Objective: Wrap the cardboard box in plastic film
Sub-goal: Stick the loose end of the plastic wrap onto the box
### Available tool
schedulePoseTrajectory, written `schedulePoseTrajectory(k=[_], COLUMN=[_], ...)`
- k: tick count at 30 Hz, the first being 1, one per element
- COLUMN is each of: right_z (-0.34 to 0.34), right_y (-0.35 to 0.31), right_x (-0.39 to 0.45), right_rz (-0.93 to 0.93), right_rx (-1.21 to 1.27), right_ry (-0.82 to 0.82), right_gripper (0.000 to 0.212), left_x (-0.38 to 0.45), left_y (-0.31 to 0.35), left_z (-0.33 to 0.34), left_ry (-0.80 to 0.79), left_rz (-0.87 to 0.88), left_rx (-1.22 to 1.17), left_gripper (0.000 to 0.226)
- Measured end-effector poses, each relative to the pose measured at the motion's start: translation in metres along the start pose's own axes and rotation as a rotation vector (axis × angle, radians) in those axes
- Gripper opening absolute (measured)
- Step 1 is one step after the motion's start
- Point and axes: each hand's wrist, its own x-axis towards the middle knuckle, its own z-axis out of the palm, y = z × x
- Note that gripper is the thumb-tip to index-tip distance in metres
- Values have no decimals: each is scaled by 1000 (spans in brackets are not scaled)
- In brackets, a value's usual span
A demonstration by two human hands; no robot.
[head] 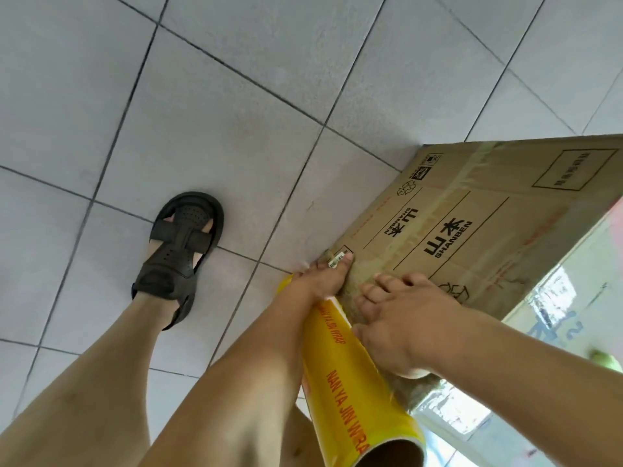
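Observation:
A large brown cardboard box (499,224) printed with "SHANBEN" stands on the tiled floor at the right. A yellow roll of plastic film (350,375) labelled "NAN YA JIN WRAP" lies against the box's near corner, its open core end toward me. My left hand (323,278) grips the far end of the roll, thumb lying on the box corner. My right hand (397,318) presses its fingers on the film at the box's near edge. Film covers the box's right face (556,318), shiny and wrinkled.
Light grey floor tiles (202,112) with dark grout spread to the left and behind the box. My left leg and foot in a dark sandal (182,251) stand on the floor left of the box. A green object (603,360) shows at the right edge.

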Motion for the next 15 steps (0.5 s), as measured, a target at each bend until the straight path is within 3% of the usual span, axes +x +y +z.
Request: schedulePoseTrajectory(k=[15], right_z=[14], right_y=[-7], right_x=[-7], right_rz=[64], right_rx=[-48], right_ry=[-35], right_gripper=[63], left_x=[-18], left_y=[4], left_z=[10], left_ry=[29], left_rz=[17], left_rx=[114], left_gripper=[89])
